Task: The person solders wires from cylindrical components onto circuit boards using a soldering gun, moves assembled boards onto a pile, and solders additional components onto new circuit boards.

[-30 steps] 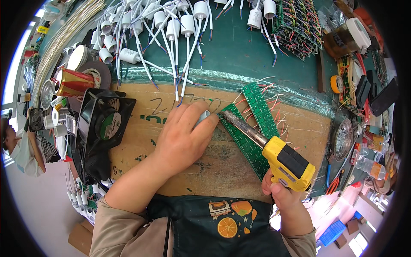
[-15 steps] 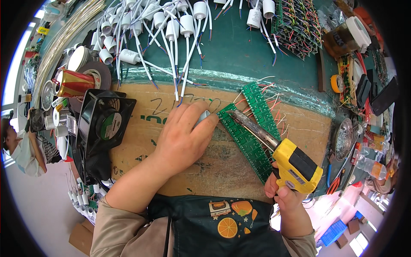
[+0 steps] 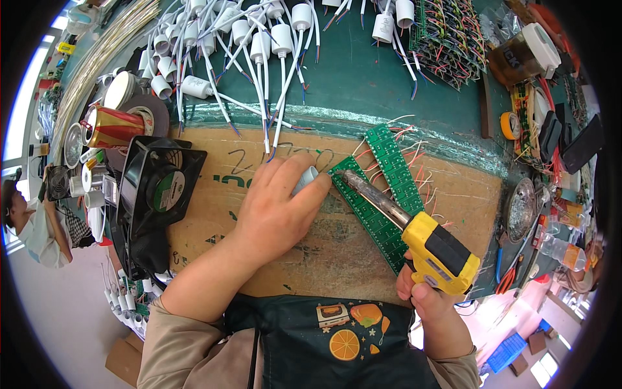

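My left hand (image 3: 278, 207) is closed around a small white cylindrical plastic housing (image 3: 306, 179), of which only the rim end shows between thumb and fingers. My right hand (image 3: 424, 288) grips a yellow and black soldering gun (image 3: 444, 253). Its long dark barrel points up and left, and the tip lies over the top left corner of a green circuit board strip (image 3: 376, 223), beside my left fingertips. A second green circuit board strip (image 3: 395, 165) lies to the right, with red and white wires along its edge. Fingers hide most of the housing.
A cardboard sheet (image 3: 214, 249) lies under the boards. White housings with cables (image 3: 259, 45) crowd the far side. A black fan (image 3: 165, 188) and red-gold can (image 3: 116, 126) stand left. A stack of wired boards (image 3: 450, 39) and a lidded brown jar (image 3: 521, 58) sit far right.
The soldering gun and my right hand have shifted slightly left and down, with the barrel's tip also lower. My left hand stays nearly still with the housing.
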The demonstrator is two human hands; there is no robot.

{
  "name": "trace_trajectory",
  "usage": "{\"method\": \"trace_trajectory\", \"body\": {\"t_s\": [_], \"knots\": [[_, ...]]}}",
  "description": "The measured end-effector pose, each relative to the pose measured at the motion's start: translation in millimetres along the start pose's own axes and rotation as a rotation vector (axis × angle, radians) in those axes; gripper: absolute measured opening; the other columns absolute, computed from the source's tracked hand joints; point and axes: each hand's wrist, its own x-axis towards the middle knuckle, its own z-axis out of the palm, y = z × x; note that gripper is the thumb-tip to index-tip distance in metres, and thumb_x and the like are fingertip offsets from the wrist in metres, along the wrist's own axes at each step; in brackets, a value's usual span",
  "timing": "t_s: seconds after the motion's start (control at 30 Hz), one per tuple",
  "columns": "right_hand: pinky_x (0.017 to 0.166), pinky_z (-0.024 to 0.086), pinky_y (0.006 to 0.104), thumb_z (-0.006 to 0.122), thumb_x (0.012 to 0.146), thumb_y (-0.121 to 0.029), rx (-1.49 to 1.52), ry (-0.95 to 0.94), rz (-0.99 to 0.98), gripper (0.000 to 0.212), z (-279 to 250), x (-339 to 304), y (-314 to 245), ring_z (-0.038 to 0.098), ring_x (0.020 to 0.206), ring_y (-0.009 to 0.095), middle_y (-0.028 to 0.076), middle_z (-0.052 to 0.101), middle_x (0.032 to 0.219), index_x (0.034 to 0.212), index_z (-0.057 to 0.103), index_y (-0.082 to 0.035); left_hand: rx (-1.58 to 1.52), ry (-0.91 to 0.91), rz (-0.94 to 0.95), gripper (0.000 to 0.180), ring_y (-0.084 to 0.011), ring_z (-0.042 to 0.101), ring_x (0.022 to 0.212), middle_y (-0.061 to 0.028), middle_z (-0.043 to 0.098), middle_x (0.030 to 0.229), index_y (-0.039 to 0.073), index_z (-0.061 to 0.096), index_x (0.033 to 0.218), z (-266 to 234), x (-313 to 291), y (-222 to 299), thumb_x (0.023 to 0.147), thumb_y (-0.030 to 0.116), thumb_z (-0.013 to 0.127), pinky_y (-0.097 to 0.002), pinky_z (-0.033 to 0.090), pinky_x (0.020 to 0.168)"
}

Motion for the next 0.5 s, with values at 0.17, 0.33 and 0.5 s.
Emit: {"method": "trace_trajectory", "body": {"t_s": [0.17,0.33,0.5], "knots": [[0.059,0.044,0.0289,0.072,0.089,-0.025,0.019,-0.022,0.021,0.025,-1.3,-0.4,3.2,0.055,0.068,0.013,0.002,0.058,0.077,0.095,0.061,-0.003,0.01,0.018,-0.002,0.028,-0.0302,0.063,0.088,-0.0119,0.062,0.104,0.007,0.069,0.096,-0.4,1.4,1.8,0.07,0.0,0.074,-0.0402,0.051,0.078],[0.061,0.044,0.0291,0.07,0.09,-0.02,0.012,-0.027,0.021,0.022,-1.4,0.1,3.8,0.055,0.07,0.013,0.002,0.059,0.08,0.101,0.061,-0.003,0.026,-0.003,0.013,0.027,-0.0294,0.06,0.09,-0.0132,0.06,0.109,0.007,0.067,0.099,1.1,-0.6,0.4,0.073,0.005,0.071,-0.0412,0.049,0.079],[0.063,0.045,0.0294,0.067,0.09,-0.016,-0.054,-0.036,-0.01,0.023,-2.5,0.3,4.4,0.056,0.072,0.014,0.002,0.059,0.081,0.106,0.06,-0.002,0.022,-0.002,0.011,0.027,-0.0293,0.06,0.091,-0.013,0.06,0.109,0.007,0.066,0.099,1.5,-1.0,0.3,0.073,0.005,0.071,-0.041,0.049,0.079]]}}
